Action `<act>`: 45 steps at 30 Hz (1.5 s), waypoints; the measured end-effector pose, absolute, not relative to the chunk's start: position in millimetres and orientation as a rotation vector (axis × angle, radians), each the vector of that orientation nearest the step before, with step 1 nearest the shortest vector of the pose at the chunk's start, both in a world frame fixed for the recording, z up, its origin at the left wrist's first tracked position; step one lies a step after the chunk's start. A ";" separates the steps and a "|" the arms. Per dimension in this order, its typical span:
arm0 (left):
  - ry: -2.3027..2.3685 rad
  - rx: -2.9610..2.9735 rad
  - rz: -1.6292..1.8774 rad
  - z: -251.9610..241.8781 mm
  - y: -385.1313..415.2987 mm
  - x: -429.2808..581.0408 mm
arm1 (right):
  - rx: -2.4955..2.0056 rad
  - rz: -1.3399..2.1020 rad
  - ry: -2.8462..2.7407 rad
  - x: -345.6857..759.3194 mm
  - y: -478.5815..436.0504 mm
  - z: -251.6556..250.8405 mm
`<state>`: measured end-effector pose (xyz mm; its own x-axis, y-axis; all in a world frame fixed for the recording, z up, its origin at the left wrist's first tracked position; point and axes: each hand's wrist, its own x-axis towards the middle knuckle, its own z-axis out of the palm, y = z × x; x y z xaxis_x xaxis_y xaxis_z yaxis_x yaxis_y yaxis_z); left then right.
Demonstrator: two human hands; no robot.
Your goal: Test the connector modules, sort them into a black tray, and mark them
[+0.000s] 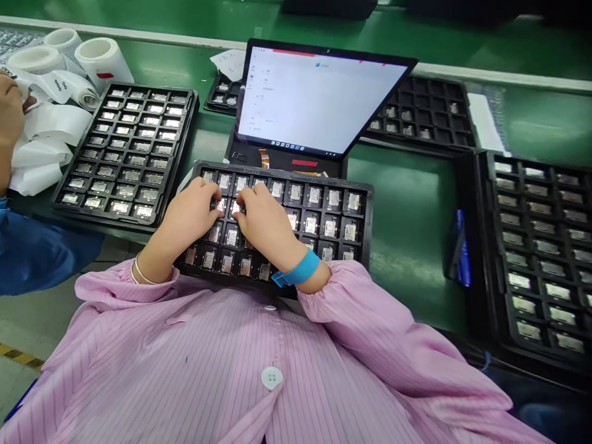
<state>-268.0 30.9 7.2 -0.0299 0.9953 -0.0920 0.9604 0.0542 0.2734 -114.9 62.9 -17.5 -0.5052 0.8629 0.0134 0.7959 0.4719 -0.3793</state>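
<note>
My left hand [192, 213] reaches into the black tray [370, 213] lying before me, over its left part. Its thumb and forefinger are closed about a small silver metal module [221, 205] in one pocket. Beside it, my right hand [271, 222], with a blue wristband [298, 269], has thumb and forefinger closed at another small silver module [235, 208] in the neighbouring pocket. Whether either part is lifted I cannot tell. More such modules sit in the tray's other pockets, some hidden under my hands.
An opened laptop [319, 98] stands behind the tray. Filled trays lie left [124, 154] and right [543, 246]; a partly filled tray [425, 114] is behind. A blue pen [462, 250] lies right. White rolls [104, 61] and another person's hand [9, 111] are at far left.
</note>
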 end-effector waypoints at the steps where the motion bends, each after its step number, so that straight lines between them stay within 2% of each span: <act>1: 2.077 1.998 0.189 6.1 29.9 -267.3 | -1.433 0.486 -2.502 -114.6 62.9 -18.0; 7: 2.107 2.026 0.222 1.4 27.9 -267.6 | -1.326 0.662 -2.349 -111.8 65.4 -21.5; 11: 2.091 2.012 0.214 0.8 28.1 -269.0 | -1.226 1.011 -2.024 -99.9 64.8 -16.9; 14: 2.076 2.021 0.216 0.7 27.9 -269.5 | -1.126 1.393 -1.705 -83.9 58.9 -3.6; 19: 2.096 1.960 0.417 1.4 22.9 -268.6 | -1.113 1.907 -1.153 -62.2 42.4 17.7; 25: 1.795 1.516 1.035 17.0 3.8 -256.8 | -0.998 1.962 -0.992 -49.8 26.7 21.8; 29: 1.425 1.052 1.220 26.1 -8.3 -238.3 | -0.953 2.066 -0.889 -44.6 17.9 26.7; 35: 1.286 0.970 1.225 21.5 -13.9 -220.1 | -0.952 2.161 -0.856 -43.2 8.5 28.5; 45: 1.168 0.806 1.192 25.3 -17.6 -213.8 | -1.030 2.036 -0.935 -46.2 6.6 23.6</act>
<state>-213.8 -17.6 25.3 -0.0367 0.9683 -0.2471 -0.2671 0.2287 0.9361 -46.2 6.6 23.6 -0.4696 0.7984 -0.3770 -0.2340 -0.5243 -0.8188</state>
